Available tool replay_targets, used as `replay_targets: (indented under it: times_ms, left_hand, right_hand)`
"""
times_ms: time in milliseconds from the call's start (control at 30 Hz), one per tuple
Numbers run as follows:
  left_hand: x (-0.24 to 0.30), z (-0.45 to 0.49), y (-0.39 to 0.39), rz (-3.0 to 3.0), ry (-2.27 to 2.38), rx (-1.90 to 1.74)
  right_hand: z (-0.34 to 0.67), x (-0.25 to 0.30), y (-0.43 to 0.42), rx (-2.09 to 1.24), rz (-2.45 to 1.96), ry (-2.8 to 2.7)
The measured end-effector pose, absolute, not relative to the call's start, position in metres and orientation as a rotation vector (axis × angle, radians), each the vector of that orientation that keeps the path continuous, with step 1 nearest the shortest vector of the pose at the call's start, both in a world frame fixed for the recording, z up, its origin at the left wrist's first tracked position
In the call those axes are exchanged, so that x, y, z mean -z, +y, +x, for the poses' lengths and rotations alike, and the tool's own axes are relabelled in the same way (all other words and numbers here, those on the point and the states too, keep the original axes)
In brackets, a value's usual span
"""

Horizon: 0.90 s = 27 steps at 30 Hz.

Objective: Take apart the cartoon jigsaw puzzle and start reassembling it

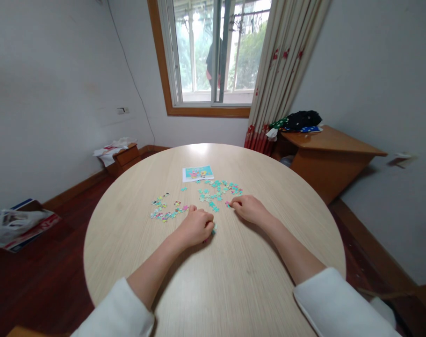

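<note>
My left hand [198, 226] rests low over the table with its fingers curled in. Teal and pink puzzle pieces [214, 230] peek out from under its fingertips, mostly hidden by the hand. To the right, my right hand [250, 208] pinches at a small pink puzzle piece [227, 204] by the tabletop. A loose heap of teal and pale jigsaw pieces [218, 188] lies just beyond both hands. Left of it, mixed pink, yellow and teal pieces [165, 215] spread in a curved band. Behind the heap lies a picture card [198, 173] with cartoon figures on light blue.
Everything lies on a round, light wood table [255, 290]. A brown wooden desk [334, 140] with dark cloth [302, 121] on it stands at the back right. A small wooden cabinet [126, 158] stands back left, and a plastic bag [18, 223] sits at far left.
</note>
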<state>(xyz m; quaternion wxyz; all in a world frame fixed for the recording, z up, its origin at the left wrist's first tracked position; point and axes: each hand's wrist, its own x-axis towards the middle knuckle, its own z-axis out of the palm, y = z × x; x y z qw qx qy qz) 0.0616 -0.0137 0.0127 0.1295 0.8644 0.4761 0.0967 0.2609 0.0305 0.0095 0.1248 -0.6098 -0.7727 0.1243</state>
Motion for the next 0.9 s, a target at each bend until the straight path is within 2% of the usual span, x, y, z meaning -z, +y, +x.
replay_targets:
  times_ms: [400, 800, 900]
  left_hand:
    - [-0.014, 0.062, -0.015, 2.495, 1.402, -0.307]
    - [-0.011, 0.062, -0.016, 2.479, 1.329, -0.350]
    - [-0.011, 0.062, -0.015, 2.463, 1.339, -0.332]
  right_hand:
    - [0.250, -0.005, 0.023, -0.936, -1.271, -2.298]
    - [0.251, -0.008, 0.019, -1.152, -1.199, -2.356]
    - [0.248, -0.004, 0.021, -1.114, -1.203, -2.278]
